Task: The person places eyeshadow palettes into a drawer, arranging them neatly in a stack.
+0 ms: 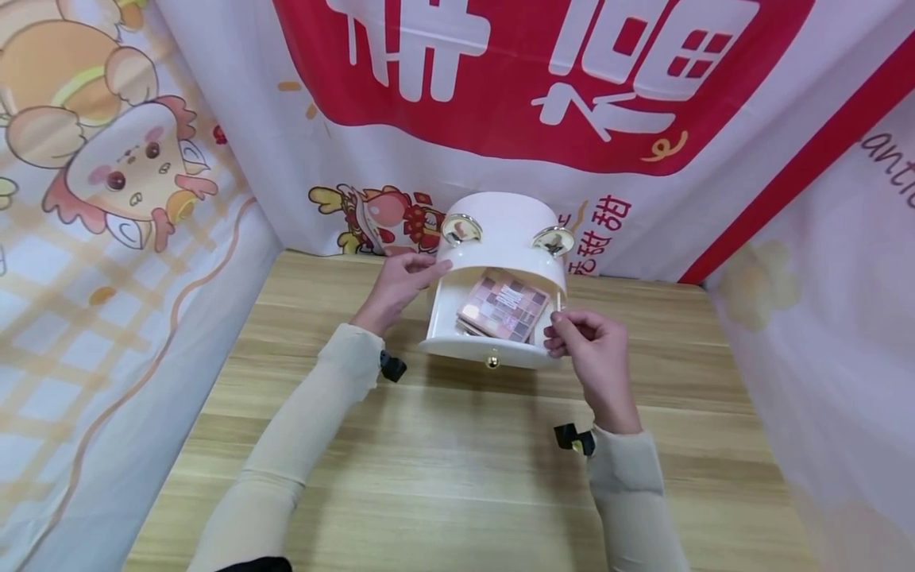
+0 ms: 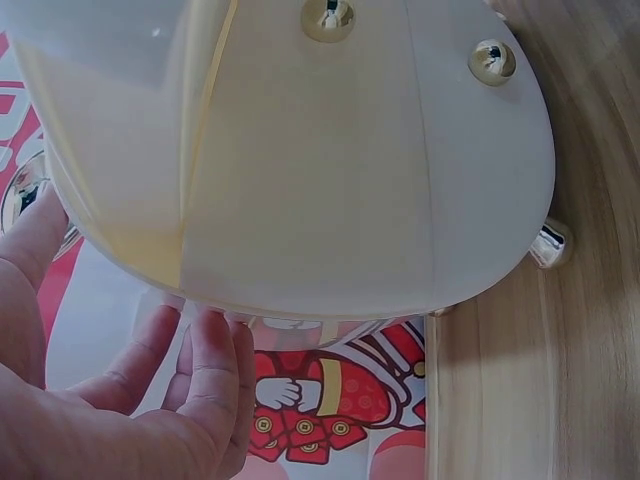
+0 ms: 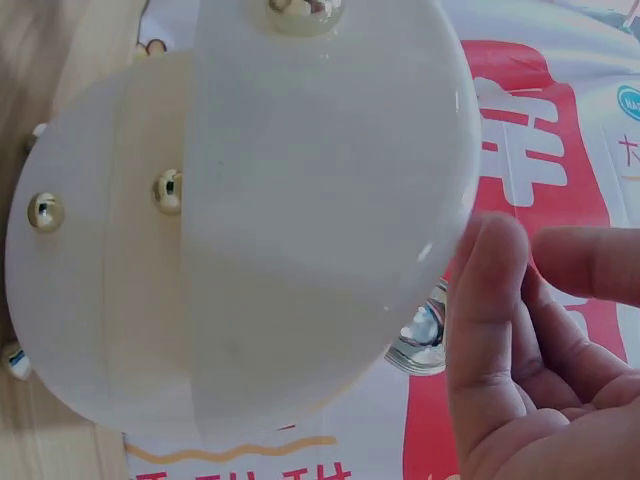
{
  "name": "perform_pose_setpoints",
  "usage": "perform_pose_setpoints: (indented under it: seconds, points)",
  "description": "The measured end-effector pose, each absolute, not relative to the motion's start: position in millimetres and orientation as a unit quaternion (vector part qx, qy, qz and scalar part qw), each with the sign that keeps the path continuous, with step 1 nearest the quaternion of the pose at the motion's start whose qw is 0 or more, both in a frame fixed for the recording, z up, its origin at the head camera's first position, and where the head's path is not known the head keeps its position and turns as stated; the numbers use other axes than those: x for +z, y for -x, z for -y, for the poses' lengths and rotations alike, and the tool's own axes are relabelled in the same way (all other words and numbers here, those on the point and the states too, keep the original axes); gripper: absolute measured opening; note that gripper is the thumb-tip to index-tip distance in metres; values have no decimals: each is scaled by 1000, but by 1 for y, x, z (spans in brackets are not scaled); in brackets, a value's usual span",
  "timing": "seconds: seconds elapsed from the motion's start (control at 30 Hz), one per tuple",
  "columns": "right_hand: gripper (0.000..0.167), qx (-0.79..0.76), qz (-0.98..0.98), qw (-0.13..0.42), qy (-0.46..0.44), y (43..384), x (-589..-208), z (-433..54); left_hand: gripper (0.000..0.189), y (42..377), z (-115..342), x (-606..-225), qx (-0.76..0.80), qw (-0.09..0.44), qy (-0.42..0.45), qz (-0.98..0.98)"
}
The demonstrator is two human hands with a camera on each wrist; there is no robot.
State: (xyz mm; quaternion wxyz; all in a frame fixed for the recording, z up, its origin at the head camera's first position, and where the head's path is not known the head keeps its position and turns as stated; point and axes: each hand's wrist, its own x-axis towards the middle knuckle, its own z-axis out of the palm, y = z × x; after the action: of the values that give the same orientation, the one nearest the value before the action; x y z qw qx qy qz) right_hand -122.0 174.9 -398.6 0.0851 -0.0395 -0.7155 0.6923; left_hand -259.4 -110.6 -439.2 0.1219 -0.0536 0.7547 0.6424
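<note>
A white rounded storage box [image 1: 500, 230] with two shiny gold-rimmed eyes stands against the back cloth. Its upper drawer [image 1: 457, 348] is pulled out, and a pink-and-brown eyeshadow palette [image 1: 503, 306] lies tilted in it on something thin. My left hand [image 1: 400, 286] touches the box's left side; in the left wrist view its fingers [image 2: 215, 365] lie under the curved edge. At the drawer's right end, my right hand [image 1: 589, 342] holds the edge with curled fingers. The drawer front [image 3: 330, 200] largely fills the right wrist view and hides the palette there.
A wood-grain table [image 1: 443, 461] lies beneath the box. Printed cloth walls [image 1: 93, 278] stand on the left and right, and a red banner [image 1: 515, 119] hangs behind. Below the pulled-out drawer is another drawer with a gold knob [image 2: 492, 62].
</note>
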Motion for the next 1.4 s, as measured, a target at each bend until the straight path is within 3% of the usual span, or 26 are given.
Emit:
perform_pose_setpoints:
  seconds: [0.23, 0.57, 0.9, 1.4]
  points:
    - [16, 689, 719, 90, 12, 103, -399, -171, 66, 260, 110, -440, 638, 124, 58, -758]
    - [10, 689, 725, 4, -5, 83, -410, -146, 69, 260, 111, -440, 639, 118, 57, -758]
    - [8, 691, 722, -25, 15, 81, -437, -129, 68, 260, 111, -441, 641, 116, 57, -756]
    - [19, 722, 686, -57, 75, 83, -454, -114, 67, 260, 110, -442, 643, 115, 53, -756]
